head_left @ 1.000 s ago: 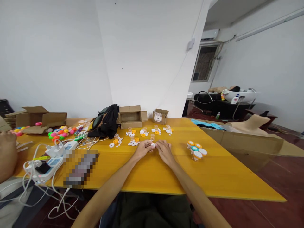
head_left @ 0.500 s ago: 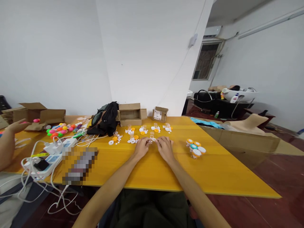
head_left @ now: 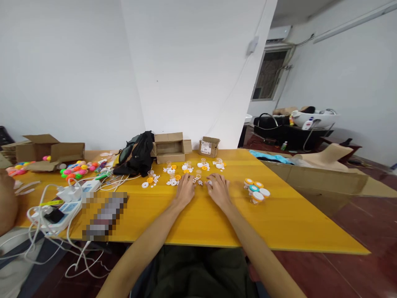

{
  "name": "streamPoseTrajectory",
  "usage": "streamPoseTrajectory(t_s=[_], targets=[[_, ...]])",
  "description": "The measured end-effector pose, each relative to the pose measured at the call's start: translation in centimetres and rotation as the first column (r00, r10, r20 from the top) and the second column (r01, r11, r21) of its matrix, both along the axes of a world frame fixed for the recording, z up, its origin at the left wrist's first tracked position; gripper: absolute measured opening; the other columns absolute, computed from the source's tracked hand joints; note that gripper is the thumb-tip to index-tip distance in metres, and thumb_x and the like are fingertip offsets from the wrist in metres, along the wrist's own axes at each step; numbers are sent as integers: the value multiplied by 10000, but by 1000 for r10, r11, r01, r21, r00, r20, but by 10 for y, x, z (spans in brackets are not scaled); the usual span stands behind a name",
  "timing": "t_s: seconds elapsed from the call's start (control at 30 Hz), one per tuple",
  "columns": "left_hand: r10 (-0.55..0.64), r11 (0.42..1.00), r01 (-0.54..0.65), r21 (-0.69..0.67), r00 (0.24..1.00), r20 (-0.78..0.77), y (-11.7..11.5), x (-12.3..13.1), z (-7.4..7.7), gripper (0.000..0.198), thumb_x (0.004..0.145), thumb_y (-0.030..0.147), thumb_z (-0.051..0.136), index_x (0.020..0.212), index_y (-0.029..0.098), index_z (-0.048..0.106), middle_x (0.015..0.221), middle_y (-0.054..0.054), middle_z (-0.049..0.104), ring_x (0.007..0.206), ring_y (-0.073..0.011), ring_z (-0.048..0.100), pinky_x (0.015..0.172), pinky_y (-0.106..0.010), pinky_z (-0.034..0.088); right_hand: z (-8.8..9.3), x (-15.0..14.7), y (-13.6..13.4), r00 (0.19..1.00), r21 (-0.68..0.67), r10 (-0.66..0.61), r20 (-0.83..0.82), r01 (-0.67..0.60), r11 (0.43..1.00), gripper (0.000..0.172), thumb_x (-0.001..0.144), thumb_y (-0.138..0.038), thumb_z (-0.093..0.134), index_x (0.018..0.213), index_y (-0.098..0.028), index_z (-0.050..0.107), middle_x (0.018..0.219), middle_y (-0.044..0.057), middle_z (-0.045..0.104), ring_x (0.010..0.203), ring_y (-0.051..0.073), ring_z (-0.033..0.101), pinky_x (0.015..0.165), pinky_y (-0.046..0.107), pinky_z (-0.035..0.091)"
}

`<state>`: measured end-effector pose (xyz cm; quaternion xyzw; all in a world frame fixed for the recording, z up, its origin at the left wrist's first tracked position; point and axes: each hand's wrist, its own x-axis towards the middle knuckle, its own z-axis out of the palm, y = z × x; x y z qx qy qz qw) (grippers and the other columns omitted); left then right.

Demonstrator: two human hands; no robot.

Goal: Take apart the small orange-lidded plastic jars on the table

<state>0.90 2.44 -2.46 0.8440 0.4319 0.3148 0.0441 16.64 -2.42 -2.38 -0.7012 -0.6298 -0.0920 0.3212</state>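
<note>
My left hand (head_left: 185, 188) rests low over the table, fingers stretched forward and a little bent, their tips beside a loose cluster of small white plastic pieces (head_left: 199, 181). I see nothing held in it. To the right of that cluster, my right hand (head_left: 218, 190) has its thumb and forefinger at a small white disc (head_left: 210, 182), the other fingers spread and curved. A small clear cup (head_left: 199, 174) stands just behind the white pieces, between the hands. Further clear cups (head_left: 188, 165) stand in rows beyond, with white pieces and orange lids (head_left: 178, 177) around them.
Lidded clear jars (head_left: 257, 196) with orange, teal and white tops cluster at the right. Cardboard boxes (head_left: 169, 148) and a black bag (head_left: 136, 155) line the back. On the left lie a power strip (head_left: 66, 209), cables, a blurred dark object (head_left: 105, 216) and another person's arm (head_left: 6, 203).
My hands have moved apart, the right one slightly rightward with a white disc at its fingertips. More white pieces show between them. The other person's hand on the left has drawn back.
</note>
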Motion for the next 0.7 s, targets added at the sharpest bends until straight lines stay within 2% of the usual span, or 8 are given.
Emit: streamPoseTrajectory(t_s=[0.1, 0.23, 0.3, 0.4, 0.5, 0.6, 0.7], targets=[[-51, 999, 51, 5, 999, 1, 1, -1, -3, 207, 835, 76, 572, 970, 216, 643, 1023, -68, 592, 1006, -249, 582, 920, -382, 484, -1, 8, -4, 1000, -46, -13, -14, 12, 999, 216, 858, -216, 606, 1055, -240, 694, 1153, 99, 665, 1034, 273, 566, 832, 359, 402], [-105, 994, 105, -12, 994, 14, 3, -1, -5, 199, 845, 63, 546, 921, 212, 653, 975, -63, 594, 995, -242, 574, 925, -383, 479, -3, 12, -5, 999, -108, 14, -30, -17, 994, 195, 838, -177, 608, 1002, -239, 695, 1034, 90, 705, 979, 260, 619, 812, 335, 431], [-122, 992, 123, -19, 992, 33, 3, -1, -5, 205, 847, 59, 541, 930, 210, 653, 982, -65, 599, 995, -243, 574, 924, -386, 479, -3, 12, -3, 995, -84, 58, -80, -65, 994, 177, 825, -157, 603, 957, -232, 693, 1000, 85, 711, 968, 253, 636, 824, 331, 451], [-162, 986, 166, -26, 981, 104, 0, -1, -3, 231, 834, 63, 568, 988, 217, 646, 1019, -63, 605, 1026, -243, 577, 939, -385, 479, -4, 13, 0, 957, -2, 144, -251, -149, 989, 178, 789, -154, 611, 936, -222, 684, 993, 72, 718, 961, 244, 656, 854, 338, 488], [-225, 969, 239, -57, 956, 190, -5, 0, 2, 280, 810, 87, 625, 1049, 232, 629, 1045, -53, 616, 1048, -238, 588, 952, -373, 483, -4, 13, 4, 846, 64, 257, -467, -257, 964, 166, 757, -199, 639, 917, -217, 677, 959, 56, 731, 864, 228, 682, 819, 348, 532], [-271, 945, 304, -120, 934, 233, -11, 1, 7, 294, 791, 113, 655, 1059, 230, 621, 1027, -47, 641, 992, -225, 616, 915, -353, 502, -4, 9, 6, 669, 90, 366, -647, -409, 908, 165, 730, -257, 681, 888, -211, 672, 886, 39, 744, 776, 212, 692, 766, 349, 559], [-277, 930, 322, -175, 931, 239, -13, 1, 10, 243, 793, 106, 620, 1010, 215, 634, 950, -38, 669, 893, -204, 637, 851, -326, 515, -4, 5, 6, 514, 125, 418, -749, -510, 851, 222, 696, -339, 743, 859, -207, 670, 839, 31, 749, 775, 213, 702, 757, 353, 572]])
